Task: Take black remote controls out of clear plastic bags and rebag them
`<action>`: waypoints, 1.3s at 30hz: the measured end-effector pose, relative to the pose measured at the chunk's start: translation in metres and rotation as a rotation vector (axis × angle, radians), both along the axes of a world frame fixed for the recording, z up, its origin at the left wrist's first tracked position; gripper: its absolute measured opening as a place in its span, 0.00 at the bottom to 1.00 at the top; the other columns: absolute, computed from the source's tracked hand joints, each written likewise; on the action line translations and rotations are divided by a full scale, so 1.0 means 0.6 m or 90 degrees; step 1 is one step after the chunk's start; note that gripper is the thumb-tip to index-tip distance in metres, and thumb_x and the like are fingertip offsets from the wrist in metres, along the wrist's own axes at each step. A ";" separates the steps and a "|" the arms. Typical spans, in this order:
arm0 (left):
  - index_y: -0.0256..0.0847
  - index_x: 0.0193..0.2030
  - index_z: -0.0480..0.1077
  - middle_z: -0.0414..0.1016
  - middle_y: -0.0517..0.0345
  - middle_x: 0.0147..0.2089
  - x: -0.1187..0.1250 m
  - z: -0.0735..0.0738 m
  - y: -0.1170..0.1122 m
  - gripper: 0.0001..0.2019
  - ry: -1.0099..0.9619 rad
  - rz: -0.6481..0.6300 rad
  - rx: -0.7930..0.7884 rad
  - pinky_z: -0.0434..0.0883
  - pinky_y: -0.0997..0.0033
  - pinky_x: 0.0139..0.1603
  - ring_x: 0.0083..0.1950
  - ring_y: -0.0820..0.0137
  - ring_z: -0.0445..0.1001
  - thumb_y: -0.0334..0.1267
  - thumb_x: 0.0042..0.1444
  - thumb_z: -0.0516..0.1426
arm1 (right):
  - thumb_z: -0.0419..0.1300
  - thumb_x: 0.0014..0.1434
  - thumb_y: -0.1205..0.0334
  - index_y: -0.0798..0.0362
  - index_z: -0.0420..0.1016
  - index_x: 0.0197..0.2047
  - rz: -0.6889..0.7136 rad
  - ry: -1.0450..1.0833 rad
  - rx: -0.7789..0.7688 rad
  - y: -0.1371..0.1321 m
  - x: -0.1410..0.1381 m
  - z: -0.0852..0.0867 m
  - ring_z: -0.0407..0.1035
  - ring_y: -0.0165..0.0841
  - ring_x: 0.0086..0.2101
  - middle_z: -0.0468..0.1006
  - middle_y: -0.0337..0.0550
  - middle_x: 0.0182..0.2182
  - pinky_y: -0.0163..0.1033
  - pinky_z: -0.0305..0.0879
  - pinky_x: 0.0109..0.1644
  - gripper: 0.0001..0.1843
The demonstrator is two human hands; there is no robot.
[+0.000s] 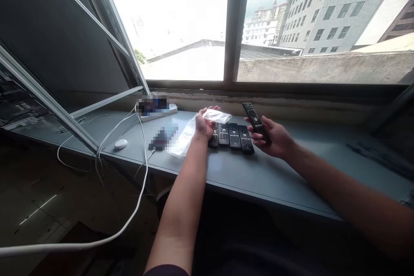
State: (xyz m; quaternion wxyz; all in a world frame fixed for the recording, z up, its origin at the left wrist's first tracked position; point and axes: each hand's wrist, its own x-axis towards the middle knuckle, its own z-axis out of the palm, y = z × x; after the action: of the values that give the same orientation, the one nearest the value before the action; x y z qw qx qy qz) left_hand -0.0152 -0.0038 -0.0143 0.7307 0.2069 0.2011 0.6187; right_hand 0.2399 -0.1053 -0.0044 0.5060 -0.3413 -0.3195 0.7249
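Observation:
My right hand (274, 138) grips a black remote control (254, 120), lifted a little above the grey table (291, 172) with its button face up. My left hand (204, 124) holds a clear plastic bag (217, 115) by its near edge, just left of a row of several black remotes (231, 136) lying side by side on the table. More clear plastic bags (183, 139) lie flat to the left of that hand.
A white power strip (155, 110) sits near the window sill, with white cables (129, 172) trailing off the table's left edge. A small white round device (120, 143) lies at the left. A blurred dark object (162, 137) rests by the bags. An angled metal frame (48, 99) stands left.

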 end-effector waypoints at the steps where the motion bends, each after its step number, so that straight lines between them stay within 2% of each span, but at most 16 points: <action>1: 0.34 0.72 0.73 0.85 0.36 0.62 0.000 -0.001 0.001 0.24 0.000 0.002 0.001 0.71 0.78 0.22 0.55 0.56 0.89 0.37 0.73 0.56 | 0.50 0.80 0.52 0.50 0.82 0.56 0.002 0.012 -0.007 -0.001 0.000 0.000 0.62 0.31 0.23 0.77 0.43 0.34 0.34 0.62 0.19 0.20; 4: 0.35 0.72 0.73 0.85 0.36 0.63 0.000 0.000 0.000 0.23 0.006 0.005 0.002 0.71 0.80 0.22 0.56 0.56 0.89 0.37 0.73 0.56 | 0.54 0.79 0.56 0.52 0.83 0.56 0.008 0.030 -0.018 -0.003 -0.002 0.001 0.61 0.30 0.23 0.74 0.41 0.32 0.33 0.64 0.20 0.17; 8: 0.37 0.72 0.73 0.85 0.37 0.64 0.000 0.003 -0.004 0.24 0.011 0.003 -0.002 0.68 0.81 0.19 0.56 0.56 0.89 0.38 0.73 0.57 | 0.59 0.78 0.49 0.54 0.82 0.55 0.012 0.075 -0.027 -0.004 -0.004 0.002 0.67 0.32 0.27 0.73 0.42 0.32 0.34 0.75 0.26 0.19; 10: 0.37 0.73 0.73 0.85 0.37 0.64 0.000 0.003 -0.004 0.24 0.008 0.002 0.000 0.68 0.81 0.19 0.55 0.56 0.89 0.37 0.73 0.57 | 0.59 0.78 0.49 0.54 0.82 0.54 0.011 0.079 -0.028 -0.003 -0.003 0.002 0.69 0.33 0.28 0.73 0.42 0.31 0.34 0.78 0.29 0.17; 12: 0.35 0.73 0.73 0.85 0.36 0.64 -0.001 0.002 -0.003 0.24 0.003 -0.002 0.001 0.68 0.81 0.19 0.55 0.57 0.89 0.38 0.74 0.56 | 0.59 0.79 0.52 0.52 0.81 0.54 0.000 0.052 -0.032 -0.002 -0.001 0.003 0.72 0.34 0.30 0.76 0.44 0.33 0.34 0.81 0.30 0.15; 14: 0.34 0.72 0.73 0.85 0.36 0.63 -0.001 0.001 -0.002 0.23 0.003 -0.006 0.000 0.69 0.81 0.19 0.56 0.57 0.89 0.38 0.74 0.55 | 0.58 0.79 0.52 0.51 0.80 0.55 -0.023 0.027 -0.049 0.000 0.000 0.004 0.76 0.35 0.32 0.81 0.48 0.40 0.36 0.83 0.31 0.14; 17: 0.34 0.71 0.73 0.85 0.37 0.64 -0.001 0.001 -0.003 0.22 0.009 -0.006 -0.001 0.69 0.82 0.20 0.56 0.58 0.89 0.38 0.75 0.55 | 0.55 0.81 0.51 0.50 0.78 0.56 -0.046 0.047 -0.071 0.000 -0.001 0.004 0.77 0.35 0.31 0.84 0.53 0.46 0.36 0.80 0.25 0.15; 21: 0.34 0.71 0.74 0.85 0.37 0.64 -0.001 0.002 -0.004 0.22 0.015 -0.009 -0.002 0.70 0.82 0.21 0.56 0.59 0.89 0.39 0.75 0.55 | 0.49 0.83 0.53 0.52 0.77 0.62 -0.013 0.131 -0.056 -0.002 -0.004 0.004 0.69 0.32 0.25 0.80 0.49 0.38 0.33 0.71 0.19 0.19; 24: 0.34 0.70 0.74 0.85 0.37 0.63 -0.001 0.001 -0.003 0.22 0.014 -0.007 -0.005 0.70 0.82 0.20 0.54 0.60 0.90 0.38 0.75 0.54 | 0.50 0.82 0.56 0.55 0.76 0.65 0.002 0.155 -0.057 -0.004 -0.006 0.004 0.68 0.32 0.25 0.76 0.46 0.35 0.34 0.74 0.22 0.20; 28: 0.34 0.70 0.74 0.86 0.38 0.62 -0.001 0.001 -0.002 0.21 0.010 -0.005 -0.006 0.70 0.81 0.20 0.52 0.61 0.90 0.38 0.75 0.55 | 0.55 0.81 0.55 0.56 0.78 0.62 -0.025 0.133 -0.068 -0.006 -0.010 0.008 0.71 0.34 0.29 0.76 0.46 0.34 0.35 0.77 0.25 0.17; 30: 0.35 0.71 0.74 0.86 0.38 0.63 -0.001 0.001 -0.003 0.22 0.013 -0.003 -0.009 0.70 0.82 0.20 0.52 0.61 0.90 0.38 0.75 0.56 | 0.57 0.80 0.58 0.55 0.78 0.59 -0.034 0.117 -0.079 -0.008 -0.011 0.011 0.72 0.33 0.29 0.75 0.44 0.32 0.34 0.77 0.25 0.14; 33: 0.34 0.71 0.74 0.85 0.38 0.63 -0.001 0.002 -0.006 0.22 0.011 -0.002 -0.011 0.71 0.82 0.21 0.51 0.62 0.90 0.38 0.75 0.56 | 0.56 0.80 0.61 0.54 0.79 0.59 -0.048 0.093 -0.093 -0.008 -0.011 0.012 0.74 0.33 0.29 0.79 0.46 0.35 0.33 0.80 0.27 0.13; 36: 0.33 0.71 0.74 0.86 0.38 0.61 0.000 0.003 -0.007 0.22 0.006 -0.004 -0.007 0.71 0.81 0.21 0.49 0.63 0.90 0.38 0.76 0.55 | 0.55 0.81 0.54 0.52 0.79 0.60 -0.040 0.091 -0.081 -0.005 -0.008 0.010 0.74 0.33 0.29 0.83 0.50 0.41 0.34 0.78 0.25 0.16; 39: 0.33 0.71 0.74 0.86 0.38 0.61 0.000 0.004 -0.007 0.22 0.005 -0.001 -0.012 0.71 0.81 0.21 0.50 0.62 0.90 0.38 0.75 0.56 | 0.50 0.82 0.52 0.51 0.79 0.60 -0.013 0.121 -0.055 -0.002 -0.004 0.005 0.70 0.33 0.26 0.81 0.49 0.38 0.33 0.72 0.19 0.20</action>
State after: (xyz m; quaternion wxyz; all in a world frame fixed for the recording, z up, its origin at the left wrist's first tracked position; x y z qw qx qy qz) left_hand -0.0154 -0.0078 -0.0121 0.7325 0.2026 0.2099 0.6151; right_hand 0.2373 -0.1065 -0.0012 0.5261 -0.2956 -0.2353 0.7619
